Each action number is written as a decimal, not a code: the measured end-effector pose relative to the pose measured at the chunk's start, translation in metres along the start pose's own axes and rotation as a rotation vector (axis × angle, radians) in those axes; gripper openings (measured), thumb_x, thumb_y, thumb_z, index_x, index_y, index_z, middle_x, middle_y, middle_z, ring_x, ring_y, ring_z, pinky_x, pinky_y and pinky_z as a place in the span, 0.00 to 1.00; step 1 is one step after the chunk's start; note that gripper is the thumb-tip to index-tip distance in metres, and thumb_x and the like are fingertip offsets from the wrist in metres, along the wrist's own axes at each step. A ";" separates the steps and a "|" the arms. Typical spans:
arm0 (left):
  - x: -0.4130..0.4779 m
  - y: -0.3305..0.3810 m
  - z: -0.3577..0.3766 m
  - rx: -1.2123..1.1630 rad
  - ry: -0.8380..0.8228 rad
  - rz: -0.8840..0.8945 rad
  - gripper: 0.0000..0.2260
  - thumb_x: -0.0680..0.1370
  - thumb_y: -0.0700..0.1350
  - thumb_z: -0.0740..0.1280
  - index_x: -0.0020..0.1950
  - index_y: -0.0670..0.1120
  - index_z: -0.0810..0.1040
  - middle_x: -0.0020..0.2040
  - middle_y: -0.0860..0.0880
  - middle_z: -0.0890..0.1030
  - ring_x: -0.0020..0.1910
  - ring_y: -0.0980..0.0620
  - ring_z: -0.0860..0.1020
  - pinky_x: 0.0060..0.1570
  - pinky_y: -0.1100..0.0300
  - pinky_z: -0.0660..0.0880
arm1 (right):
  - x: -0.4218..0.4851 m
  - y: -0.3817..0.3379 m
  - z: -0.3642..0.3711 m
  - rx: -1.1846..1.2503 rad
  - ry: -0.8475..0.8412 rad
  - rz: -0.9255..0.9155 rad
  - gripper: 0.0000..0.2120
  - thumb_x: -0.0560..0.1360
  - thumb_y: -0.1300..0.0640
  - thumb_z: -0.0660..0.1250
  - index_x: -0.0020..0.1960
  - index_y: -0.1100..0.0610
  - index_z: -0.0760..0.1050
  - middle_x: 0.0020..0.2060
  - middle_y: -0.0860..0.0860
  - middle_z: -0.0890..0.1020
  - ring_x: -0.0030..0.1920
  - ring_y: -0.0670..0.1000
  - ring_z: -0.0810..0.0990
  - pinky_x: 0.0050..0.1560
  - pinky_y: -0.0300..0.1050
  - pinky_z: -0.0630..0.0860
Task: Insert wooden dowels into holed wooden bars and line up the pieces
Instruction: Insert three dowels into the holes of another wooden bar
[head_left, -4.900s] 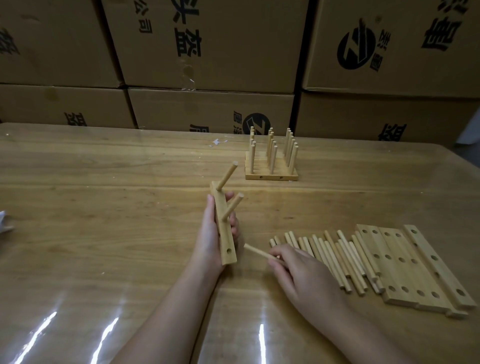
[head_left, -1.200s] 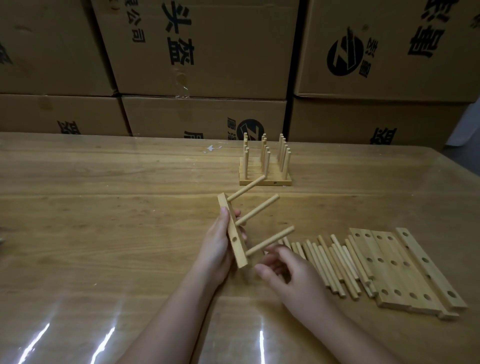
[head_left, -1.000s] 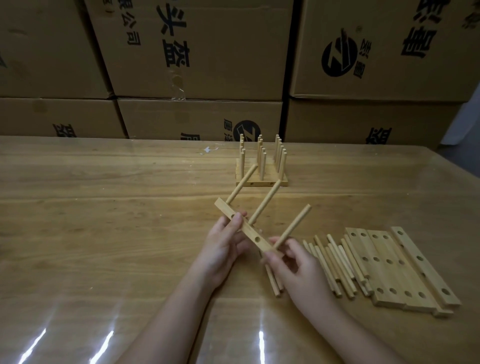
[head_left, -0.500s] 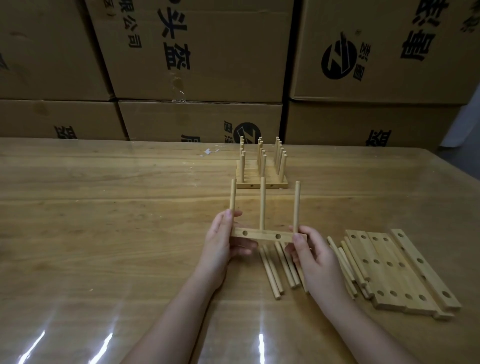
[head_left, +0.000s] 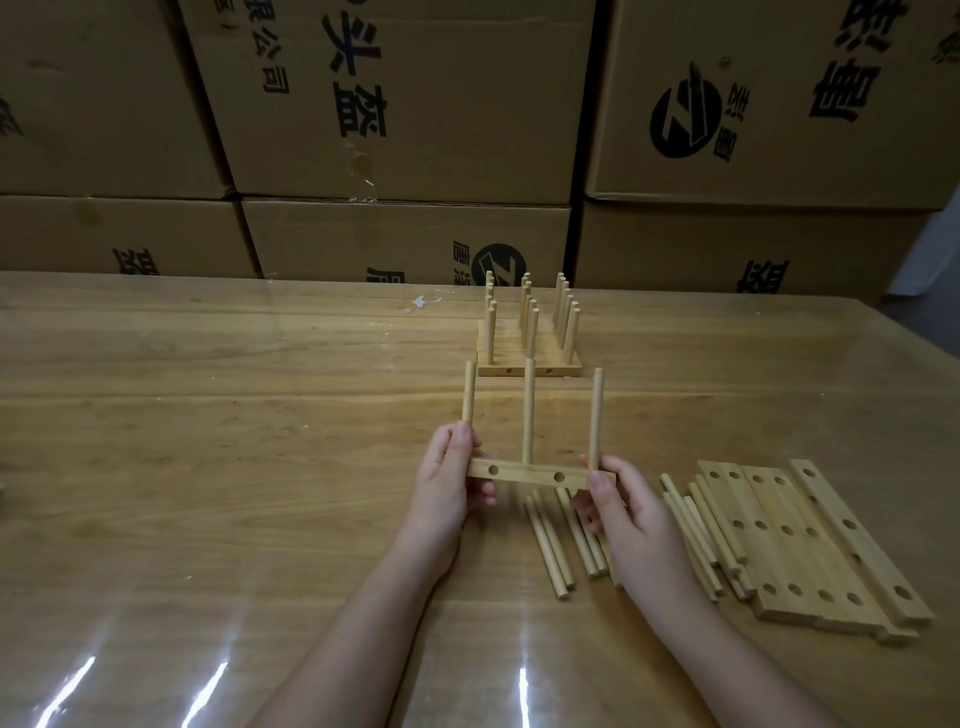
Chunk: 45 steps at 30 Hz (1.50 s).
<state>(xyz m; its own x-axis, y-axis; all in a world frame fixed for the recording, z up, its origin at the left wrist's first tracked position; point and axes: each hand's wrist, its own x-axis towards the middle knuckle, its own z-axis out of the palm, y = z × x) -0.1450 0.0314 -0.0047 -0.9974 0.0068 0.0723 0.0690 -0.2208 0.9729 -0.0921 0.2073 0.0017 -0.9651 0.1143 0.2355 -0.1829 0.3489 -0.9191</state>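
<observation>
The bar (head_left: 540, 474), its three dowels (head_left: 529, 410) upright, is level above the tabletop (head_left: 208, 441). My left hand (head_left: 447, 483) grips its left end and my right hand (head_left: 623, 514) pinches its right. To place it well, I judge, I should keep it level and seat it flush against the finished row (head_left: 527, 364), ends aligned.

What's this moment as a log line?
left hand: grips bar | right hand: grips bar | dowels: three, upright | finished pieces: beyond
</observation>
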 end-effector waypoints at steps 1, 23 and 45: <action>0.000 -0.001 0.000 0.010 -0.007 -0.001 0.13 0.82 0.52 0.56 0.42 0.48 0.73 0.32 0.52 0.77 0.28 0.56 0.74 0.27 0.63 0.73 | 0.001 0.002 0.000 0.007 0.002 0.004 0.10 0.76 0.47 0.57 0.55 0.42 0.72 0.38 0.40 0.80 0.36 0.43 0.79 0.34 0.38 0.76; -0.010 0.010 0.000 0.171 -0.042 0.014 0.08 0.75 0.44 0.69 0.53 0.51 0.81 0.47 0.52 0.84 0.46 0.60 0.81 0.44 0.69 0.75 | 0.006 0.005 -0.003 0.016 0.133 0.065 0.10 0.79 0.49 0.53 0.59 0.43 0.66 0.39 0.46 0.77 0.35 0.41 0.76 0.33 0.34 0.71; -0.002 0.017 -0.034 0.738 0.035 0.030 0.12 0.76 0.45 0.70 0.59 0.51 0.80 0.46 0.57 0.80 0.45 0.63 0.76 0.39 0.77 0.69 | 0.007 -0.001 -0.002 -0.085 0.156 0.033 0.21 0.78 0.57 0.61 0.69 0.50 0.63 0.57 0.45 0.70 0.55 0.42 0.71 0.51 0.33 0.68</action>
<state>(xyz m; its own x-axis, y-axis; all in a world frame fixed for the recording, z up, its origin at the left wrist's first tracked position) -0.1422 -0.0058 0.0044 -0.9941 -0.0228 0.1058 0.0809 0.4934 0.8660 -0.0982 0.2098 0.0047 -0.9282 0.2678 0.2584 -0.1293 0.4189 -0.8988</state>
